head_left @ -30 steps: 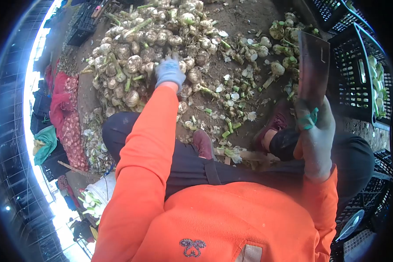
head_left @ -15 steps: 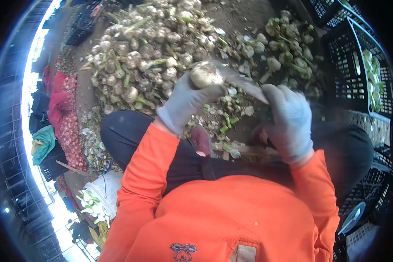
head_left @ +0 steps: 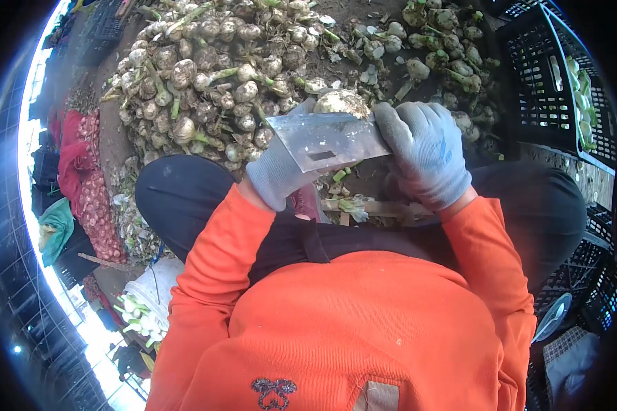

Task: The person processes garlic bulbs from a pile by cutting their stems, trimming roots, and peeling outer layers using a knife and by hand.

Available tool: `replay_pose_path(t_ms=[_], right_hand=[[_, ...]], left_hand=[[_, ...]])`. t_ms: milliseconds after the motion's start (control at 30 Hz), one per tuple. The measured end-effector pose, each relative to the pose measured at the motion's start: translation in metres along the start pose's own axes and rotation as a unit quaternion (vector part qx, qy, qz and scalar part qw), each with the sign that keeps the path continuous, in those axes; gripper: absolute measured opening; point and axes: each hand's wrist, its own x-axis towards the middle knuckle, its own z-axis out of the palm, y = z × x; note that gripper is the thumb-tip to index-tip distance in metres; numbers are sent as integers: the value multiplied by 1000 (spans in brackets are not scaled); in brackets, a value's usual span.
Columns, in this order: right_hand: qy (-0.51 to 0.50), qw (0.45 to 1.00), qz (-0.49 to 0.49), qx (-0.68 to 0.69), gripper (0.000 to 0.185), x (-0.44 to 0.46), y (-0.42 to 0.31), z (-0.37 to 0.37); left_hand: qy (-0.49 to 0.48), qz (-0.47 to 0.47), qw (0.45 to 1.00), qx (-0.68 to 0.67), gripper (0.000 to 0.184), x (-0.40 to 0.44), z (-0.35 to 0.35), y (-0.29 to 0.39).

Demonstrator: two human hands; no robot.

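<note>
Both hands are at work directly in front of the wearer's body, close together above the bare brown earth floor [head_left: 363, 14]. The right hand [head_left: 425, 147], in a grey knitted glove, is clenched around the grip end of a broad, rectangular grey metal blade [head_left: 332, 140] with a small dark slot; the handle itself is hidden by the fingers. The left hand [head_left: 277, 171], gloved alike, grasps a pale, soil-stained round bulb [head_left: 343, 103] — the blade covers part of this grasp, and the exact finger placement cannot be told. The bulb shows just above the blade's upper edge, between the two hands; whether metal touches it is unclear. Ahead and to the left lies a large heap of dirty whitish bulbs with green stems [head_left: 185, 89]; ahead and to the right, a smaller cluster of similar bulbs [head_left: 452, 65]. Beyond the right hand stands a black perforated plastic crate [head_left: 538, 85] containing pale green-white stalks [head_left: 583, 103]. To the far left — red mesh netting [head_left: 72, 164] beside many small pinkish bulbs [head_left: 99, 222], and nearer, a whitish bucket [head_left: 154, 284].
</note>
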Motion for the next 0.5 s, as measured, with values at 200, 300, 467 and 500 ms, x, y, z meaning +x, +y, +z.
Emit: replay_pose_path(t_ms=[200,300,467,500], right_hand=[[-24,989,146,-19,20,-6,49,27],[-5,992,120,26,23,5,16,20],[18,956,258,141,23,-13,9,33],[16,934,309,176,21,-12,8,34]], left_hand=[[104,-242,947,-184,74,2,-4,44],[147,-251,944,-154,83,1,-19,27],[232,-209,918,-243,86,1,-25,16],[212,-200,922,-256,81,1,-27,13]])
